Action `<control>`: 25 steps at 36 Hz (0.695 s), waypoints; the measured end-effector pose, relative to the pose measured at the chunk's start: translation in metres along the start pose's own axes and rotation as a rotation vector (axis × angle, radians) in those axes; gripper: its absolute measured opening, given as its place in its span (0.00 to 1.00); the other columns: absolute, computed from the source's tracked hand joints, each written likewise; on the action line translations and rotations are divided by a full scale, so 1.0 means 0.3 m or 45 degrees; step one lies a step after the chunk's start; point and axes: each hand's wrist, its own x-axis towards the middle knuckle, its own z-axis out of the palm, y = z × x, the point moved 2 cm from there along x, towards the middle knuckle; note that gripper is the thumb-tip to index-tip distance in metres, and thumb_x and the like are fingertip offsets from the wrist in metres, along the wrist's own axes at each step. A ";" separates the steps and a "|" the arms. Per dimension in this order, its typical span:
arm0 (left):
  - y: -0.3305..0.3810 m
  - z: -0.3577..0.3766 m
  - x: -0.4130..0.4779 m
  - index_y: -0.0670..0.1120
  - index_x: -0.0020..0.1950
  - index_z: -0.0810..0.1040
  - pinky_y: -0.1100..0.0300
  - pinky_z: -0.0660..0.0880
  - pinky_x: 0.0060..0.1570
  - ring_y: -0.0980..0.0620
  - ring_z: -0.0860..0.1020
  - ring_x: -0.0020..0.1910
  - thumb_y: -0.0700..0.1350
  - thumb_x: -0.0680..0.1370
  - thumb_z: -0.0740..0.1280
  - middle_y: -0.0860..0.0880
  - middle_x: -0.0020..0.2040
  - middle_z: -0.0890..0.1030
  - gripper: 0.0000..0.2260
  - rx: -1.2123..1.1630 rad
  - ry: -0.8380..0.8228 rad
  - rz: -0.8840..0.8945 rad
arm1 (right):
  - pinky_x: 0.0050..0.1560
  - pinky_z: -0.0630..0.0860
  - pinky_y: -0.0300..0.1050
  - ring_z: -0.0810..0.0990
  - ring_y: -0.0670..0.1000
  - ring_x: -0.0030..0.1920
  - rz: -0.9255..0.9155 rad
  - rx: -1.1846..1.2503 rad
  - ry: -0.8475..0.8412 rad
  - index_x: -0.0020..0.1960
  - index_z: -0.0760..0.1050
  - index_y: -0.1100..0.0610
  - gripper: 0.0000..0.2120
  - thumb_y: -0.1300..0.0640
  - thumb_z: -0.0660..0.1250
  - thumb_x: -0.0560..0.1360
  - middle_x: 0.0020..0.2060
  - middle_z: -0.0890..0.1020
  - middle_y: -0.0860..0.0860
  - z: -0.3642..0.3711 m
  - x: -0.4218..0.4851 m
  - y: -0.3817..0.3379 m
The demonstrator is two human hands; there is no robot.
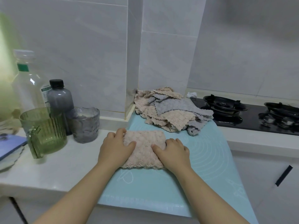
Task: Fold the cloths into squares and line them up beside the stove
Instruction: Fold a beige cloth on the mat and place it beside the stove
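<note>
A folded beige cloth lies on the light blue mat in the middle of the counter. My left hand rests on its left side with the fingers curled over the left edge. My right hand lies on its right side, fingers bent over the right edge. Behind it, against the wall, sits a loose pile of beige and grey cloths. The black gas stove is to the right of the pile.
To the left stand a green ribbed pitcher, a grey glass cup, a dark bottle and a clear plastic bottle. A blue item lies at the far left. White cabinet doors sit below the counter.
</note>
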 end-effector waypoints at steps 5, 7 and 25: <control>0.007 0.004 -0.002 0.53 0.68 0.64 0.54 0.64 0.58 0.44 0.69 0.62 0.59 0.76 0.58 0.47 0.64 0.73 0.22 0.336 0.022 0.006 | 0.68 0.53 0.48 0.63 0.51 0.69 -0.151 0.172 0.024 0.59 0.70 0.51 0.14 0.46 0.59 0.77 0.58 0.77 0.50 -0.020 -0.021 -0.015; 0.004 0.004 -0.002 0.53 0.68 0.64 0.54 0.63 0.58 0.44 0.69 0.62 0.59 0.76 0.59 0.47 0.64 0.73 0.22 0.306 0.012 0.019 | 0.68 0.58 0.48 0.70 0.51 0.64 -0.222 0.266 0.047 0.63 0.69 0.47 0.16 0.49 0.61 0.76 0.55 0.78 0.47 -0.020 -0.024 -0.016; 0.054 -0.033 -0.021 0.59 0.62 0.64 0.62 0.77 0.32 0.52 0.82 0.36 0.40 0.75 0.68 0.44 0.49 0.82 0.22 -1.263 -0.179 -0.131 | 0.54 0.79 0.51 0.79 0.55 0.58 -0.139 1.882 -0.145 0.58 0.68 0.37 0.25 0.68 0.62 0.76 0.63 0.75 0.53 -0.057 -0.007 -0.001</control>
